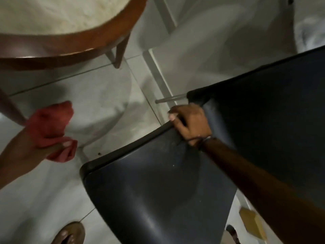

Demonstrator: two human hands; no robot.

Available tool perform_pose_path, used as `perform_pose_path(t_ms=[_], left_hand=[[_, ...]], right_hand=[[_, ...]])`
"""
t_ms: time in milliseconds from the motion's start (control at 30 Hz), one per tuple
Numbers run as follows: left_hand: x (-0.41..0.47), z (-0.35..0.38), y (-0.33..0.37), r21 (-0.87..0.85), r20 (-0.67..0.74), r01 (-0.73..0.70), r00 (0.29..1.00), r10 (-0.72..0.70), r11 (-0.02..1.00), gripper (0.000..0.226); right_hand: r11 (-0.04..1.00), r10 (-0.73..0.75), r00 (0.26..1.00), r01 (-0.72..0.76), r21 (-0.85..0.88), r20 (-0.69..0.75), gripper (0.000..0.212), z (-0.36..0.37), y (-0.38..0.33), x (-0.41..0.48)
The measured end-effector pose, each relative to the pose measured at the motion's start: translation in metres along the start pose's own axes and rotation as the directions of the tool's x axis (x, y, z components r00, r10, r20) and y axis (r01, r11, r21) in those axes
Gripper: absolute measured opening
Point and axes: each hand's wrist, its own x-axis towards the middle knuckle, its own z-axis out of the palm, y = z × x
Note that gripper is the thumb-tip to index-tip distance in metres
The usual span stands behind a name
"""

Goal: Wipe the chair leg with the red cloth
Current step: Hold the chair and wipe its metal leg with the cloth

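A dark blue plastic chair fills the lower right, seen from above. One grey metal chair leg pokes out past the seat's far edge toward the wall base. My right hand grips the seat's rim close to that leg. My left hand is at the left edge, closed around a bunched red cloth, well away from the chair and held above the floor. The chair's other legs are hidden under the seat.
A round wooden table with a pale top overhangs the upper left, one of its legs reaching the tiled floor. A foot in a brown sandal stands at the bottom. A yellow object lies at the lower right.
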Motion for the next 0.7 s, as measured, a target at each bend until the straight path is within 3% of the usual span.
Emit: perform_pose_path(t_ms=[100, 233, 400, 467, 500, 600, 700], left_hand=[[0.035, 0.047, 0.032, -0.058, 0.081, -0.122, 0.989, 0.127, 0.991, 0.093], [0.112, 0.142, 0.036, -0.093, 0.261, -0.254, 0.927, 0.27, 0.963, 0.109], [0.201, 0.226, 0.045, -0.002, 0.312, -0.346, 0.891, 0.33, 0.938, 0.089], [0.217, 0.253, 0.057, 0.052, 0.23, -0.328, 0.923, 0.308, 0.943, 0.064], [0.225, 0.267, 0.058, 0.074, 0.211, -0.343, 0.923, 0.322, 0.936, 0.062], [0.231, 0.3, 0.062, 0.184, 0.337, -0.583, 0.793, 0.507, 0.791, 0.058], [0.239, 0.31, 0.066, 0.239, 0.346, -0.582, 0.799, 0.492, 0.777, 0.059]], right_hand=[[0.986, -0.075, 0.99, 0.092, -0.138, 0.121, 0.07, -0.011, 0.045, 0.028], [0.972, -0.19, 0.98, 0.195, -0.13, 0.048, 0.061, 0.004, 0.067, 0.032], [0.958, -0.255, 0.967, 0.251, -0.139, -0.014, 0.062, 0.015, 0.081, 0.037], [0.954, -0.269, 0.963, 0.265, -0.138, -0.01, 0.077, 0.018, 0.085, 0.037], [0.952, -0.276, 0.961, 0.272, -0.14, -0.012, 0.084, 0.019, 0.088, 0.036], [0.943, -0.317, 0.947, 0.309, -0.123, -0.057, 0.082, 0.022, 0.093, 0.038], [0.932, -0.356, 0.93, 0.346, -0.104, -0.094, 0.074, 0.024, 0.093, 0.04]])
